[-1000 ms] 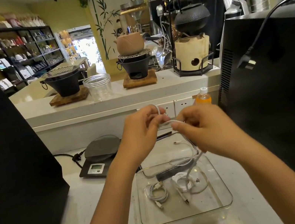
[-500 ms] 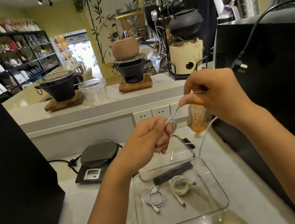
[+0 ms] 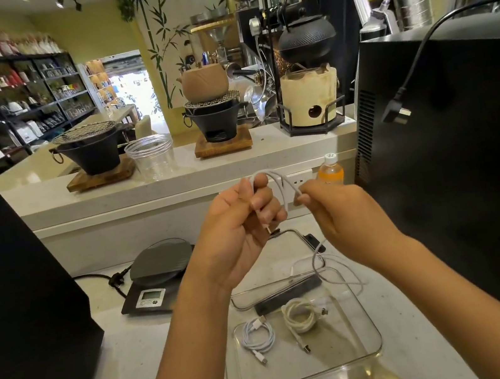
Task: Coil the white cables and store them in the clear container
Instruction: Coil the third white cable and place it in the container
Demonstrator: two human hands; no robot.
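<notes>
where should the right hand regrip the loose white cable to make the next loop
On the slack just below the right hand, from above: the white cable arches between the hands, then hangs free toward the clear container, so that stretch is unobstructed. The left hand holds the coil.

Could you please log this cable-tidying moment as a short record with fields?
left hand: grips loops of the white cable
right hand: pinches the same cable, its tail hanging down
clear container: holds two coiled cables
lid: lies behind the container
scale: left of the container
stage: third cable partly coiled, not yet stored
</notes>
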